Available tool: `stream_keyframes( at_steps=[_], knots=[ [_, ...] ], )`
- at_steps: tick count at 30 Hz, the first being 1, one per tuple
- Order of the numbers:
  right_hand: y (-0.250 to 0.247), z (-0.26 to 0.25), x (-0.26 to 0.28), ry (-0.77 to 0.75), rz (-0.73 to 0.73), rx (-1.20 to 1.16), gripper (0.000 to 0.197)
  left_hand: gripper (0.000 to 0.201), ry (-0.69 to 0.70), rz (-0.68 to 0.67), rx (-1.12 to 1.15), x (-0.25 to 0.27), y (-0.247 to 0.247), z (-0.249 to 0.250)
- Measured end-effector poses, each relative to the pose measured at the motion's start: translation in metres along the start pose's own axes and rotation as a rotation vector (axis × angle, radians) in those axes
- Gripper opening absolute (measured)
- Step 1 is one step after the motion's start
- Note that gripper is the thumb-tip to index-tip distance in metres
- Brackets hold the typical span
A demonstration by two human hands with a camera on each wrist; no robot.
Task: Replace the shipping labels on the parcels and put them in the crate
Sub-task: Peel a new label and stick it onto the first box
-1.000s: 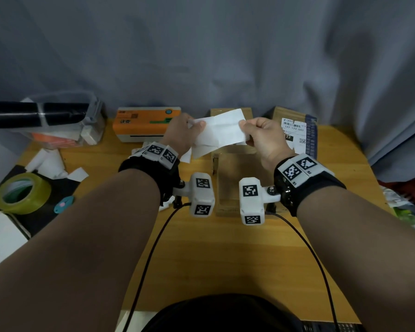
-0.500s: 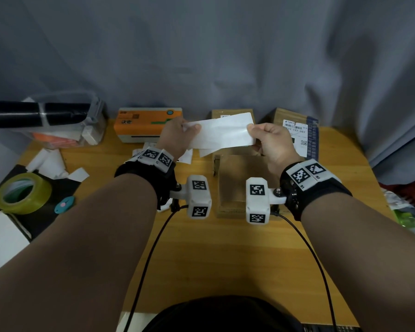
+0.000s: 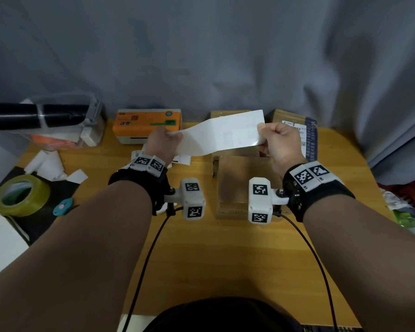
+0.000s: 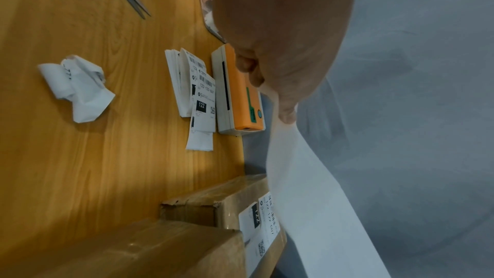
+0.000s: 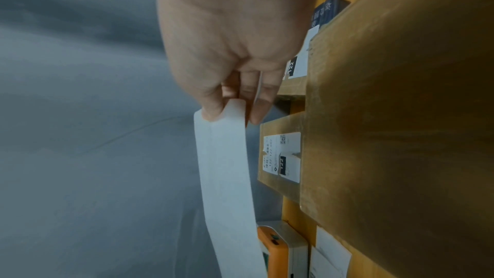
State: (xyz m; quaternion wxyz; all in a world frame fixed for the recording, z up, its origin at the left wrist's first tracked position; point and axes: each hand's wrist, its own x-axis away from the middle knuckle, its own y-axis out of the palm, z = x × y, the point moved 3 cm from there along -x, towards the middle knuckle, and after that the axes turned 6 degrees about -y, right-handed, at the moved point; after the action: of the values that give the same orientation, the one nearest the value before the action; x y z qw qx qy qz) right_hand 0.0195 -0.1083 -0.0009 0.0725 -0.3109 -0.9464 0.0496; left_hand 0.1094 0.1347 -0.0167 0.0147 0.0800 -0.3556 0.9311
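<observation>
Head view shows both hands raised above the wooden table (image 3: 201, 248), stretching a white label strip (image 3: 221, 135) between them. The left hand (image 3: 162, 146) pinches the strip's narrow left end, thumb and fingers curled tight on the paper. The right hand (image 3: 279, 142) pinches the wider right end, thumb on top and fingers folded beneath; in the right wrist view the fingertips (image 5: 263, 105) clamp the strip's edge (image 5: 227, 177). Faint print shows through the sheet near the right fingers.

Directly below the strip, nearer the person than the fingers, a bare cardboard parcel (image 3: 240, 183) lies flat on the table. Beyond the right fingers a second parcel (image 3: 295, 125) stands against the grey curtain (image 3: 225, 56), with a printed label (image 3: 302, 135) on its face. Behind the strip's middle a third parcel (image 3: 225, 113) shows only its top edge. Beyond the left fingers sits an orange label printer (image 3: 149, 124), and in the left wrist view a stack of printed labels (image 4: 197, 92) lies just beside it, with a crumpled label (image 4: 77, 90) farther off.

Well left of the left hand lie white paper scraps (image 3: 50, 168), a roll of yellowish tape (image 3: 19, 195) and a clear plastic crate (image 3: 74, 125) holding paper.
</observation>
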Motion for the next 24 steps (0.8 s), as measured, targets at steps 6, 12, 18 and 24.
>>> stream_keyframes(
  at_steps=[6, 12, 18, 24],
  knots=[
    [0.005, -0.004, 0.004, -0.029, 0.058, -0.007, 0.012, 0.034, -0.111, 0.045, -0.079, -0.001, 0.002, -0.008],
    [0.006, -0.013, 0.008, -0.062, 0.062, -0.064, 0.010, 0.026, -0.207, 0.056, -0.118, -0.001, -0.006, -0.018],
    [-0.006, -0.025, 0.003, -0.118, 0.064, -0.046, 0.012, 0.032, -0.265, 0.058, -0.150, 0.009, -0.021, -0.041],
    [0.015, -0.023, 0.014, -0.196, -0.128, 0.037, 0.009, 0.022, -0.069, -0.199, 0.016, 0.018, -0.009, -0.020]
  ],
)
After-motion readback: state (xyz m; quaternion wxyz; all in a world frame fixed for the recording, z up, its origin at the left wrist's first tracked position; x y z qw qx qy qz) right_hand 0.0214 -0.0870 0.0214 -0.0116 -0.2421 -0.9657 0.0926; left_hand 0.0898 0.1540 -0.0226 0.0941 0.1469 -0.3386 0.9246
